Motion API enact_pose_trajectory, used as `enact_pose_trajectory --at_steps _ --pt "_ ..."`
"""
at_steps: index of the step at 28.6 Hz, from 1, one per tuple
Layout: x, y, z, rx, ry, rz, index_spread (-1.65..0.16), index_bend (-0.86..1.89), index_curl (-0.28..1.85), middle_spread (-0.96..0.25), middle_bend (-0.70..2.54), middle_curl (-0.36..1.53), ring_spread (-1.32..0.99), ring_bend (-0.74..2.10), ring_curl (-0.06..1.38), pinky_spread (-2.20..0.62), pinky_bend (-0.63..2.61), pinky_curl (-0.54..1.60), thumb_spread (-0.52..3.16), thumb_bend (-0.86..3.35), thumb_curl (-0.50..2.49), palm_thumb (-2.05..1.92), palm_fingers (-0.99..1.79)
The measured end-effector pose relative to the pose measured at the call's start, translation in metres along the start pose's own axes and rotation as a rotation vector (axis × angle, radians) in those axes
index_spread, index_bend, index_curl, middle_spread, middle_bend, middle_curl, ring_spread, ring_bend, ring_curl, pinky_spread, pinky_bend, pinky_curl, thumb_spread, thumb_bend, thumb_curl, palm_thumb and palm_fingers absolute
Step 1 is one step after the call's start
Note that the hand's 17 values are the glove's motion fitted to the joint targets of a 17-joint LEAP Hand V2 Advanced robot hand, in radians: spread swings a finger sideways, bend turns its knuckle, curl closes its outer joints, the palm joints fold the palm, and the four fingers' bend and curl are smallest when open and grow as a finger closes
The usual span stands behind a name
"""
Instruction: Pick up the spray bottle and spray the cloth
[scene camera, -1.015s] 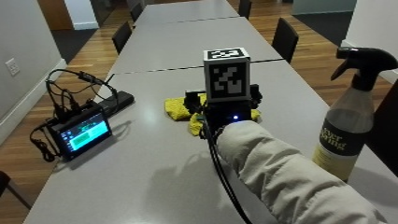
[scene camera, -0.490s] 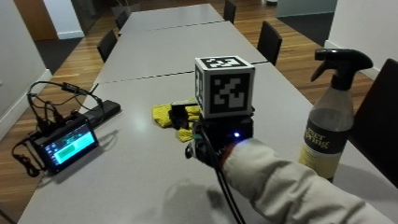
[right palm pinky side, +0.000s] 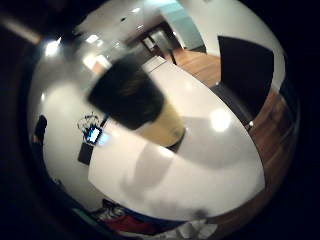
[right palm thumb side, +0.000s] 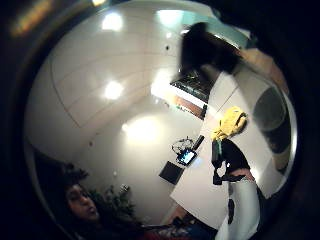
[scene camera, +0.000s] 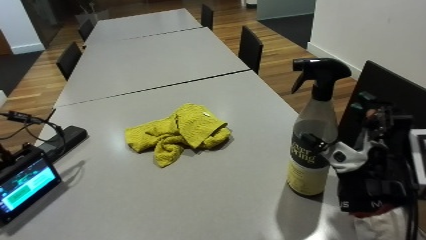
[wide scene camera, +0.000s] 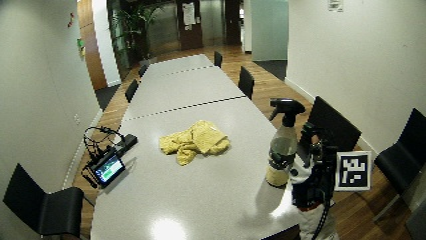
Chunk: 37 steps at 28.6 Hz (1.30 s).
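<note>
The spray bottle (scene camera: 314, 135) stood upright on the table (scene camera: 200, 200) near its right edge, well apart from the yellow cloth (scene camera: 178, 132) that lay crumpled toward the middle. My gloved right hand (scene camera: 369, 165) was just beside the bottle, on the side away from the cloth, with the palm turned toward it. I could not tell whether any finger touched the plastic, and from these views I could not tell whether my fingers were straight or curled. In the little finger side palm view the bottle's black trigger head loomed large and close to my palm. I judged the bottle to be a stiff plastic thing, smooth and perhaps a little slippery on the labelled body. The liquid seemed to sit low, so I took it for fairly light and bottom-heavy. Being tall on a narrow base, it could tip if I nudged it high up before I had hold. The best place to grip seemed to me the narrow neck just under the black head, with a finger free for the trigger and the nozzle aimed at the cloth. The cloth looked soft and limp, and I expected it to stay put under a spray. A small screen device (scene camera: 25, 185) with cables lay at the far left of the table.
</note>
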<state>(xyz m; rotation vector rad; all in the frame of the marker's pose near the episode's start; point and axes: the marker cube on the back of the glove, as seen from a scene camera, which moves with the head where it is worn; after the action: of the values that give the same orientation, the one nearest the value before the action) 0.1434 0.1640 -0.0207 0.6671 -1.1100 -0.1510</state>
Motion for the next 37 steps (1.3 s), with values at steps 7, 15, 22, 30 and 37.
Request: enact_pose_trajectory --at_steps 7,15,22,30,37 --pt "0.086 -0.027 0.020 -0.130 -0.113 0.142 -0.35 0.05 0.29 0.02 0.40 0.37 0.03 0.42 0.34 0.13 0.24 0.27 0.79 0.11 0.43 0.93 0.16" --pt "0.085 -0.011 0.010 -0.070 -0.202 0.149 -0.32 0.10 0.27 0.00 0.41 0.38 -0.01 0.54 0.35 0.10 0.37 0.29 0.79 0.13 0.49 1.05 0.68" --pt "0.101 -0.032 -0.009 -0.100 -0.107 0.086 -0.28 0.11 0.27 0.00 0.40 0.40 -0.02 0.56 0.39 0.07 0.40 0.35 0.80 0.11 0.52 1.08 0.70" --pt "0.080 -0.085 -0.008 -0.211 0.276 -0.016 -0.27 0.11 0.27 0.00 0.38 0.42 -0.02 0.56 0.41 0.06 0.39 0.36 0.80 0.07 0.56 1.10 0.71" --pt "0.090 -0.118 0.007 -0.299 0.784 -0.149 -0.27 0.11 0.26 0.00 0.37 0.43 -0.03 0.54 0.41 0.06 0.38 0.37 0.81 0.05 0.58 1.11 0.71"
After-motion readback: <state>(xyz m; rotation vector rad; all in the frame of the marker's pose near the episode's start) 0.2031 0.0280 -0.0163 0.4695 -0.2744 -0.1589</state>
